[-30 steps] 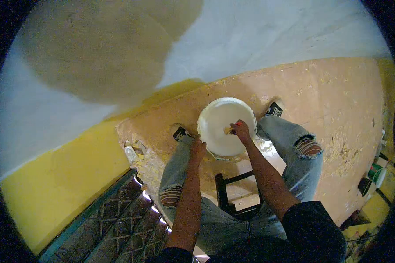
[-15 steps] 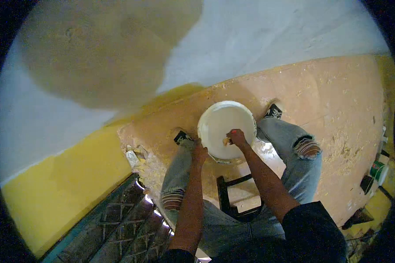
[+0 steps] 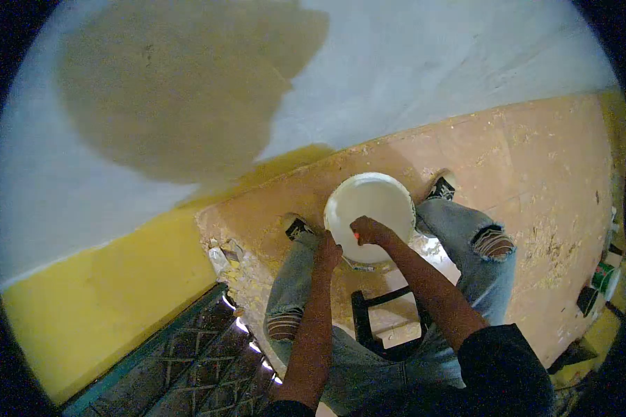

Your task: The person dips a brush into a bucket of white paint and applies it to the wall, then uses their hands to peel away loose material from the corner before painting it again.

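Note:
Between my legs stands a round white bucket (image 3: 332,203), filled with an off-white, smooth-looking liquid or paste (image 3: 375,201). At its near left rim is my left hand (image 3: 329,250), closed on the edge. My right hand (image 3: 371,231) is over the bucket's opening, its fingers closed in a fist. A small red-orange part (image 3: 357,236) shows beside the right fingers; the rest of what it belongs to is hidden by the hand, and I cannot make out its kind.
A dark-framed stool (image 3: 362,316) is between my thighs. Ahead rises a pale wall (image 3: 424,62) with a yellow lower band (image 3: 118,292). A dark metal grille (image 3: 181,354) lies at lower left. Flakes litter the floor (image 3: 459,156); a green-and-white container (image 3: 606,278) stands far right.
My right hand has moved left over the bucket and turned, and the tan piece seen by its fingers is now hidden. My left hand stays at the rim. The whole view has shifted slightly.

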{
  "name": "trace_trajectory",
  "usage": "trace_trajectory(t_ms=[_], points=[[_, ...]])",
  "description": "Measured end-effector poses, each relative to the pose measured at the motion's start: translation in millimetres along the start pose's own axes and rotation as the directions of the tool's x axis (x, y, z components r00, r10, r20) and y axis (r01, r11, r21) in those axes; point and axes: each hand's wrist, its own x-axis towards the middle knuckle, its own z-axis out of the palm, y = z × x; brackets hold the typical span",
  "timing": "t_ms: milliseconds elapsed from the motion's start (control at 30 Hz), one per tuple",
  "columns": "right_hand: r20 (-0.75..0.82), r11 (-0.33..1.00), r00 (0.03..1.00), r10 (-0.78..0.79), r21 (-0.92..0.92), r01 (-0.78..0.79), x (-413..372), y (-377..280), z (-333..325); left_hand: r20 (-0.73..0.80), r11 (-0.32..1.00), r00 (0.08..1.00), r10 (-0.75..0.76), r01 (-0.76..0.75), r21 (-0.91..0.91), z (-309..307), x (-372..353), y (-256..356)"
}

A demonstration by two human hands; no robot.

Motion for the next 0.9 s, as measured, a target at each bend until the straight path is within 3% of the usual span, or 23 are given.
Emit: trace_trajectory(t_ms=[33, 67, 100, 133, 167, 233, 267, 300, 333, 367, 400, 433, 467, 500, 533, 567, 633, 667, 700, 733, 767, 900], points=[[0.000, 1.000, 1.000, -0.002, -0.001, 0.002, -8.5, -0.7, -4.9, -0.233, 0.978, 0.951, 0.204, -0.186, 0.094, 30.2, 4.0, -23.6], [-0.142, 0.976, 0.976, 0.165, 0.167, -0.141, -19.0, -5.7, -13.9, -0.236, 0.978, 0.950, 0.204, -0.187, 0.095, 39.6, 10.7, -29.7], [-0.249, 0.905, 0.906, 0.344, 0.347, -0.248, -27.1, -7.5, -19.5, 0.003, 0.996, 0.999, 0.051, -0.051, 0.079, 47.1, 16.6, -34.6], [-0.330, 0.916, 0.864, 0.380, 0.261, -0.303, -31.0, 0.6, -14.3, 0.243, 0.992, 0.964, -0.107, 0.086, 0.095, 31.1, 18.8, -20.4], [-0.332, 0.918, 0.865, 0.377, 0.260, -0.300, -33.8, 7.4, -7.9, 0.268, 0.983, 0.946, -0.182, 0.167, 0.078, 13.9, 15.3, -7.6], [-0.386, 0.759, 0.760, 0.522, 0.617, -0.208, -37.9, 22.7, 11.1, 0.313, 0.943, 0.891, -0.328, 0.328, 0.056, -59.2, 4.8, 52.7], [-0.385, 0.758, 0.760, 0.523, 0.618, -0.208, -39.4, 22.1, 12.3, 0.314, 0.943, 0.890, -0.329, 0.329, 0.058, -57.9, 4.6, 47.7], [-0.305, 0.636, 0.724, 0.619, 0.736, -0.234, -41.9, 21.2, 14.0, 0.177, 0.993, 0.978, -0.110, 0.116, -0.023, -49.9, 4.4, 37.3], [-0.209, 0.493, 0.682, 0.701, 0.833, -0.252, -45.1, 20.0, 16.5, 0.024, 0.991, 0.993, 0.115, -0.113, -0.071, -39.3, 3.7, 26.8], [-0.203, 0.486, 0.679, 0.706, 0.835, -0.256, -47.9, 19.1, 21.0, 0.033, 0.991, 0.993, 0.114, -0.112, -0.071, -24.4, 2.7, 15.1], [-0.143, 0.388, 0.674, 0.725, 0.893, -0.229, -49.3, 16.7, 24.5, 0.091, 0.909, 0.963, 0.253, -0.269, 0.320, -17.0, 0.9, 11.7], [-0.083, 0.287, 0.671, 0.737, 0.937, -0.200, -50.2, 15.4, 26.1, 0.196, 0.657, 0.914, 0.356, -0.394, 0.643, -9.6, -1.2, 9.3], [-0.077, 0.280, 0.665, 0.743, 0.938, -0.205, -50.6, 15.4, 26.2, 0.204, 0.658, 0.912, 0.356, -0.400, 0.638, -5.3, -1.6, 4.2], [-0.039, 0.347, 0.694, 0.719, 0.885, -0.310, -47.9, 14.3, 19.7, 0.207, 0.955, 0.976, 0.065, -0.121, 0.269, -27.8, 2.1, 18.9], [0.002, 0.415, 0.718, 0.696, 0.814, -0.406, -45.9, 14.4, 15.9, 0.330, 0.958, 0.922, -0.203, 0.257, -0.129, -30.1, 5.3, 19.5], [0.001, 0.417, 0.715, 0.699, 0.812, -0.409, -43.7, 12.4, 12.8, 0.332, 0.958, 0.922, -0.199, 0.255, -0.133, -28.4, 4.0, 21.8], [-0.233, 0.866, 0.866, 0.443, 0.363, -0.345, -31.8, 10.1, 10.4, 0.017, 0.999, 1.000, 0.006, -0.006, -0.034, -8.2, 4.5, 4.0], [-0.081, 0.851, 0.886, 0.457, 0.329, -0.409, -22.2, 7.6, 6.2, 0.015, 0.999, 1.000, 0.008, -0.007, -0.032, -10.0, 5.2, 2.1], [-0.083, 0.851, 0.886, 0.457, 0.331, -0.408, -14.4, 6.9, 4.6, 0.116, 0.997, 0.992, -0.042, 0.049, -0.059, -33.7, 4.0, 19.8], [-0.033, 0.952, 0.972, 0.231, 0.213, -0.219, -8.5, 6.6, 3.6, 0.218, 0.991, 0.972, -0.087, 0.107, -0.079, -47.3, 3.3, 30.3], [0.044, 0.994, 0.999, 0.000, 0.105, -0.004, -4.1, 6.1, 1.9, 0.219, 0.992, 0.972, -0.084, 0.104, -0.078, -46.2, 3.1, 29.7], [0.208, 0.991, 0.976, -0.070, 0.122, 0.045, 3.7, 1.2, -6.8, 0.177, 0.983, 0.980, -0.086, 0.112, -0.146, -31.2, -2.8, 18.0]])
